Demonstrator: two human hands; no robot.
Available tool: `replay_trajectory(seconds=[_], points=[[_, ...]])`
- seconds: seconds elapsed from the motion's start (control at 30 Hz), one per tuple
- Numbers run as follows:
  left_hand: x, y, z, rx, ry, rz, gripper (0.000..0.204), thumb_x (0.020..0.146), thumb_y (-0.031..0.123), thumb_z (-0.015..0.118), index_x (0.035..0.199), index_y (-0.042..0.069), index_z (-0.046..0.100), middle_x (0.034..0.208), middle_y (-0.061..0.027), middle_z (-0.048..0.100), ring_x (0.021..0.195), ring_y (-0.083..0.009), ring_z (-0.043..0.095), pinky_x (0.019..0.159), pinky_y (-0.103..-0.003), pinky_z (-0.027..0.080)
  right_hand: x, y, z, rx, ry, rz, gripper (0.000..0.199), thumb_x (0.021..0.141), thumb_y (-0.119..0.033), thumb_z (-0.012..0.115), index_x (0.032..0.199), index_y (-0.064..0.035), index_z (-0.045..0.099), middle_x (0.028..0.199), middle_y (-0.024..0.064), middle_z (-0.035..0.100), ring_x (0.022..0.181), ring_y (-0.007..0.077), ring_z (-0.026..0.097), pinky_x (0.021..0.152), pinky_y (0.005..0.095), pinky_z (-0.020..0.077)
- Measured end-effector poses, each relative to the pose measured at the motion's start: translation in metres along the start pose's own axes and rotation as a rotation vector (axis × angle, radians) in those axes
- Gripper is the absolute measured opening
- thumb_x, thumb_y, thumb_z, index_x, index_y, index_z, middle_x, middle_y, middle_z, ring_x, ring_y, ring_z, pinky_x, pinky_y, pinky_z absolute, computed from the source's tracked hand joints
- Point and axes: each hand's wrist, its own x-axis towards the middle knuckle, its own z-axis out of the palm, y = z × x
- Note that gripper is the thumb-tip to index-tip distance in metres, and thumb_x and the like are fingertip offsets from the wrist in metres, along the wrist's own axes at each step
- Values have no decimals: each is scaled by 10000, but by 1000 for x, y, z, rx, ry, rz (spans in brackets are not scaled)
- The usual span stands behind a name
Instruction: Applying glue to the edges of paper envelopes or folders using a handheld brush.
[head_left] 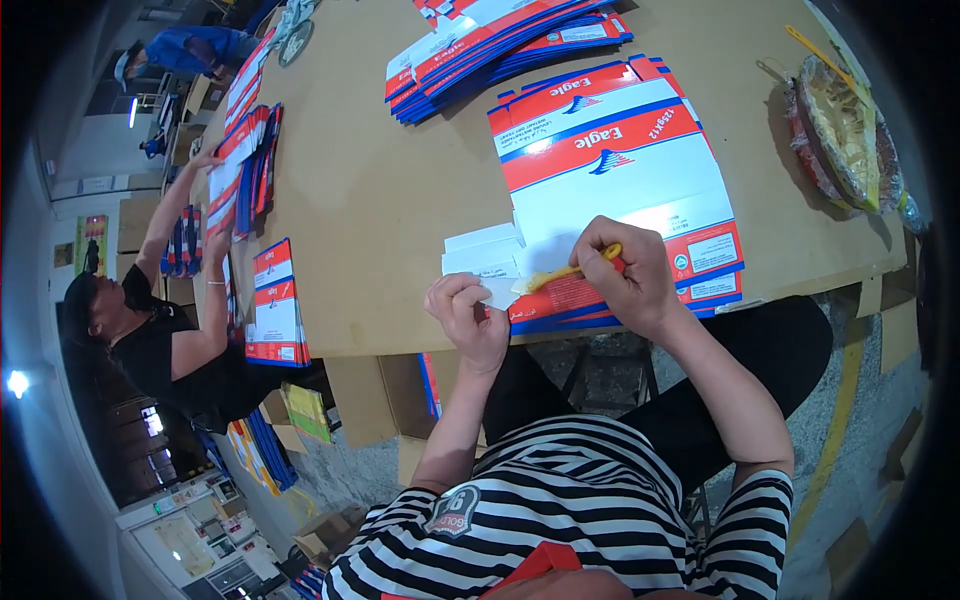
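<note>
My right hand (628,275) grips a yellow brush-like tool with a red end (570,272), its tip resting on a flap of the flat red, white and blue carton blank (615,165) lying on the brown table (380,200). My left hand (468,318) pinches a small white paper slip (498,292) at the table's near edge, beside a small pile of white slips (482,250). The two hands are close together.
A fanned stack of the same carton blanks (500,45) lies at the far side. A plastic-wrapped dish (845,130) sits at the right. On the left, a person in black (160,340) handles more blanks (275,305); another person in blue (190,50) is farther back.
</note>
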Motion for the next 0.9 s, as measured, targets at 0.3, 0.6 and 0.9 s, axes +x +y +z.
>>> replay_trajectory(seconds=[0.3,0.6,0.9], points=[[0,0,1,12,10,7,319,581,-71,614,822,101,496,923,-66,531,936,-274,494,861,-397,340,-1,-4,5,11,6,-34,242,923,-203,495,760,-30,540,703,68,594,669,130,593,607,250,460],[1,1,0,10,21,9,313,579,-79,610,809,101,496,914,-65,531,930,-278,491,855,-398,344,-1,-3,4,7,3,-21,231,917,-191,502,752,-34,536,690,66,594,660,126,597,611,245,470],[0,0,1,-8,31,5,312,591,-90,614,810,98,498,914,-69,536,928,-278,493,845,-389,352,6,6,5,54,69,79,208,907,-131,536,739,-9,533,620,66,534,563,110,533,509,236,389]])
